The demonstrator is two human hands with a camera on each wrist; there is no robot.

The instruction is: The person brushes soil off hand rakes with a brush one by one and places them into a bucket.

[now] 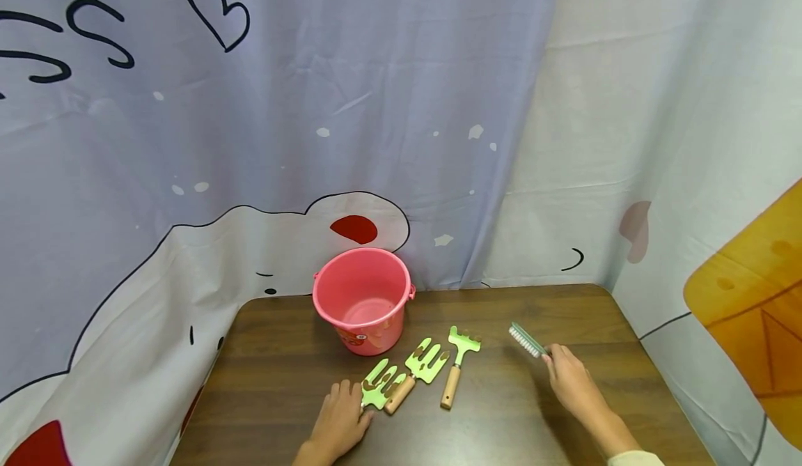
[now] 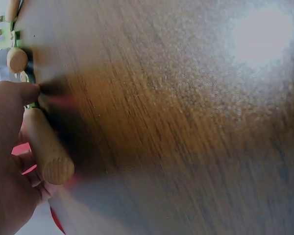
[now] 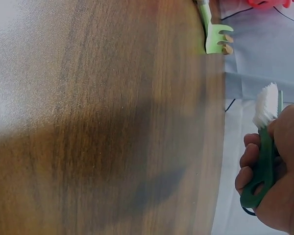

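My left hand (image 1: 338,417) is at a small green hand fork (image 1: 378,384) with a wooden handle (image 2: 48,147). The left wrist view shows fingers around that handle, with the thumb by its neck. Held in my right hand (image 1: 573,382) is a scrubbing brush (image 1: 526,340), raised above the table's right side. Its green handle (image 3: 266,161) lies in the curled fingers, and its white bristles (image 3: 267,105) stick out beyond them. Beside the left fork lie a second green fork (image 1: 426,361) and a small green rake (image 1: 464,343), both wooden-handled.
A pink bucket (image 1: 390,330) stands upright near the back edge of the brown wooden table (image 1: 501,417), behind the forks. A printed curtain (image 1: 376,104) hangs behind the table. Light glares off the tabletop in the left wrist view.
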